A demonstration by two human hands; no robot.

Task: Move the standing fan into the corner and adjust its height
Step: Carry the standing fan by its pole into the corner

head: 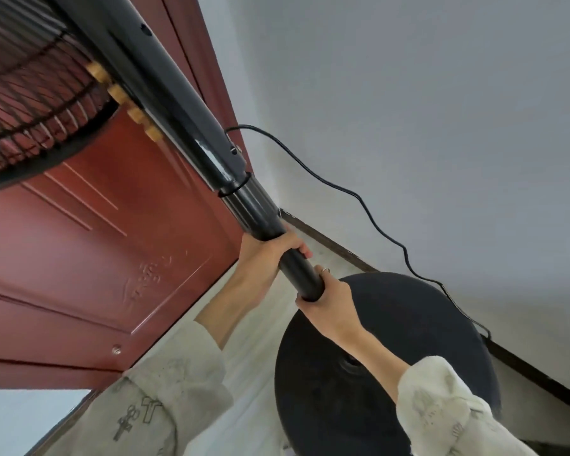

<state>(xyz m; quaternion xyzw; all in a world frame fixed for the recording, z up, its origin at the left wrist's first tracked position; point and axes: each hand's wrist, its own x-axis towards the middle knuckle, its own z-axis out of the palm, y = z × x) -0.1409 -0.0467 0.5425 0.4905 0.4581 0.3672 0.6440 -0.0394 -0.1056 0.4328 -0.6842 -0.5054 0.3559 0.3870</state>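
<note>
The black standing fan's pole (191,126) runs from the upper left down to the middle of the head view. Its wire grille (30,103) fills the top left corner, and several tan buttons (125,100) line the control column. My left hand (270,255) grips the pole just below its wider collar. My right hand (329,301) grips the pole's lower section right beneath the left hand. The round black base (408,324) sits on the pale floor below my hands. The pole's join with the base is hidden behind my right arm.
A red-brown door (96,258) stands to the left, meeting a grey wall (441,110) at the corner. The fan's black power cord (359,199) hangs along the wall and trails behind the base. A dark skirting board (540,373) lines the wall's foot.
</note>
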